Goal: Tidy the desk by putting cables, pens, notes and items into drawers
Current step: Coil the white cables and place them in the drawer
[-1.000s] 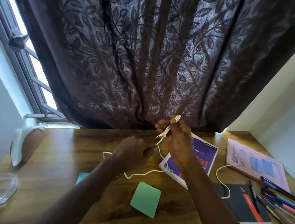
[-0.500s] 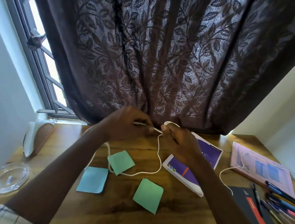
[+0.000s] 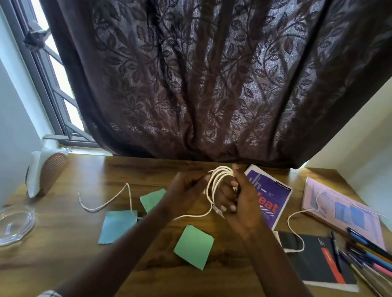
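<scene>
A white cable (image 3: pixel 218 180) is wound in several loops around my right hand (image 3: pixel 240 201), which grips the coil above the wooden desk (image 3: pixel 203 287). My left hand (image 3: pixel 187 187) pinches the same cable just left of the coil. The loose tail runs down across the desk to a plug end (image 3: pixel 80 195) at the left. A blue sticky note (image 3: pixel 116 226) and two green notes (image 3: pixel 194 246) (image 3: pixel 152 198) lie under my arms. A second white cable (image 3: pixel 294 226) trails over the books at the right. Several pens (image 3: pixel 374 256) lie at the right edge.
A purple booklet (image 3: pixel 270 198), a black notebook (image 3: pixel 315 261) and a pink book (image 3: pixel 340 211) lie on the right half. A glass dish (image 3: pixel 8 225) and a white-and-brown speaker-like object (image 3: pixel 45 174) stand at the left. A dark curtain (image 3: pixel 208 74) hangs behind the desk.
More of the white cable is now looped around my right hand; half a second ago it was a single stretch between both hands. The tail on the desk has shortened.
</scene>
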